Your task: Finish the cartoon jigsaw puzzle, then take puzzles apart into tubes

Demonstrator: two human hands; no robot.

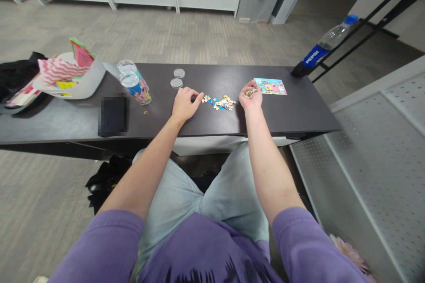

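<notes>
Small puzzle pieces (223,103) lie in a loose pile on the dark table, between my two hands. My left hand (186,105) rests at the pile's left end, its fingers apart and bent, with nothing visible in it. Palm up at the right of the pile, my right hand (251,96) is cupped around several more puzzle pieces (249,93), which show their pale backs. A colourful picture card (271,86) lies flat just beyond and to the right of my right hand.
Two round silver lids (179,73) lie behind my left hand. Further left stand two clear printed cans (137,88), a dark pixelated object (113,115) and a white basket (89,84) with packets. A Pepsi bottle (312,56) stands at the back right corner.
</notes>
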